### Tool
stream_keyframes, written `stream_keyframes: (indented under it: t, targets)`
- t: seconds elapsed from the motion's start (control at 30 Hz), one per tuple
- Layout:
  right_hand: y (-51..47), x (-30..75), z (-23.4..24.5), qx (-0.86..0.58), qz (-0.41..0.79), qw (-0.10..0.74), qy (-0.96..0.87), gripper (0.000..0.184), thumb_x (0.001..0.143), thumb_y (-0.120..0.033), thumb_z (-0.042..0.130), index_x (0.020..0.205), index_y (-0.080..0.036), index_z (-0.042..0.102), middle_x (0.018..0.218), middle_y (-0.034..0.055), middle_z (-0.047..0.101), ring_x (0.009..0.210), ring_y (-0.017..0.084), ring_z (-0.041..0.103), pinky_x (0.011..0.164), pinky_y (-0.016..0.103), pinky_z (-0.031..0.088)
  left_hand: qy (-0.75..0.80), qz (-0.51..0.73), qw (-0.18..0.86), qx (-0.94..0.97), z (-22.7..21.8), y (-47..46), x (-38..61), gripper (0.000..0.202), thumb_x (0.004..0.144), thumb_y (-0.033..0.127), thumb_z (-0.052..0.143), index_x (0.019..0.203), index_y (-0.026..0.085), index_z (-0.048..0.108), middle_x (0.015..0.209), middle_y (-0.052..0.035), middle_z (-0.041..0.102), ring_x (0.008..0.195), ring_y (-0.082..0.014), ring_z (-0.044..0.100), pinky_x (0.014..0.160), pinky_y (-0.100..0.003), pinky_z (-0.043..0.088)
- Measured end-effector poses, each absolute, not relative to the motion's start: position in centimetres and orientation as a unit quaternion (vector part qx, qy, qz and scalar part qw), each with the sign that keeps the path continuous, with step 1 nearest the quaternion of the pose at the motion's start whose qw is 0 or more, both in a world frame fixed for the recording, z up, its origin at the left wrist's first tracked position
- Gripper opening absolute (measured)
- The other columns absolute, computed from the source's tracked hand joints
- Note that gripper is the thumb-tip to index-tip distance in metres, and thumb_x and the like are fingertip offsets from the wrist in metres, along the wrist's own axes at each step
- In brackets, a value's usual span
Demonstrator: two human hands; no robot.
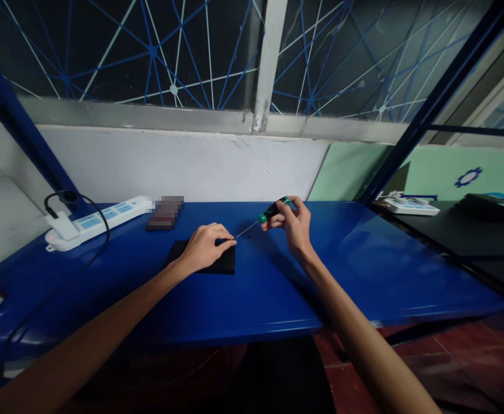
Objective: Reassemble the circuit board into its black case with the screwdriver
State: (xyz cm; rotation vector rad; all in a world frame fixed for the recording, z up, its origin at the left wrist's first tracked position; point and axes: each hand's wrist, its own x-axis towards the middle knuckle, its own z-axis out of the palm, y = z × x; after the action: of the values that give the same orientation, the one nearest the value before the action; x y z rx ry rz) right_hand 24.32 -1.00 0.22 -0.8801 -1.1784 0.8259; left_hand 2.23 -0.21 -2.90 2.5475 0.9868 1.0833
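Note:
My right hand [295, 225] grips a screwdriver [272, 210] by its black and green handle, over the blue table. Its thin metal shaft slants down to the left, and the tip meets the fingertips of my left hand [208, 246]. The left thumb and forefinger are pinched together at that tip; anything small between them is too small to make out. Beneath the left hand lies a flat black rectangular block [223, 265], partly covered by the hand.
A white power strip [118, 215] with a plugged-in adapter [62, 225] and black cable lies on the left of the blue table [252, 305]. Near it is a blurred-out dark rectangular item [165, 213]. Blue frame posts [407, 146] rise at both sides.

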Motion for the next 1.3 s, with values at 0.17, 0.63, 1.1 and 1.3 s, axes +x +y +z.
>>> stream_keyframes:
  t: [0.17, 0.63, 1.1, 1.3]
  targets:
    - [-1.1, 24.4, 0.3, -0.404, 0.361, 0.662, -0.517, 0.024, 0.079, -0.037, 0.062, 0.083, -0.024, 0.041, 0.052, -0.0018, 0.061, 0.046, 0.018, 0.065, 0.047, 0.031, 0.054, 0.332, 0.366, 0.093, 0.864, -3.0, -0.2, 2.2, 0.014, 0.086, 0.030, 0.064, 0.083, 0.021, 0.075, 0.086, -0.0039, 0.073, 0.077, -0.0195, 0.065, 0.073, -0.033, 0.050]
    - [-0.8, 24.8, 0.1, -0.429, 0.302, 0.668, -0.528, 0.024, 0.079, -0.043, 0.065, 0.080, -0.022, 0.052, 0.040, -0.0053, 0.053, 0.029, 0.013, 0.050, 0.031, 0.025, 0.039, 0.326, 0.358, 0.090, 0.870, -2.9, -0.2, 2.2, 0.015, 0.087, 0.030, 0.063, 0.084, 0.022, 0.075, 0.087, -0.0031, 0.072, 0.079, -0.0189, 0.064, 0.072, -0.032, 0.049]
    - [-0.8, 25.1, 0.4, -0.438, 0.292, 0.694, -0.492, 0.028, 0.076, -0.046, 0.066, 0.074, -0.021, 0.054, 0.037, -0.0059, 0.049, 0.030, 0.012, 0.049, 0.029, 0.024, 0.035, 0.370, 0.263, 0.138, 0.881, -1.9, -0.5, 1.5, 0.057, 0.079, 0.059, 0.063, 0.126, 0.027, 0.059, 0.110, -0.0061, 0.065, 0.096, -0.0236, 0.060, 0.082, -0.036, 0.045]
    - [-0.5, 26.0, 0.5, -0.434, 0.285, 0.719, -0.462, 0.029, 0.075, -0.046, 0.066, 0.073, -0.020, 0.055, 0.040, -0.0050, 0.052, 0.031, 0.011, 0.049, 0.028, 0.023, 0.035, 0.341, 0.144, 0.154, 0.916, -1.4, -0.8, 0.9, 0.092, 0.064, 0.070, 0.069, 0.142, 0.030, 0.039, 0.123, -0.0076, 0.058, 0.109, -0.0301, 0.053, 0.085, -0.037, 0.041]
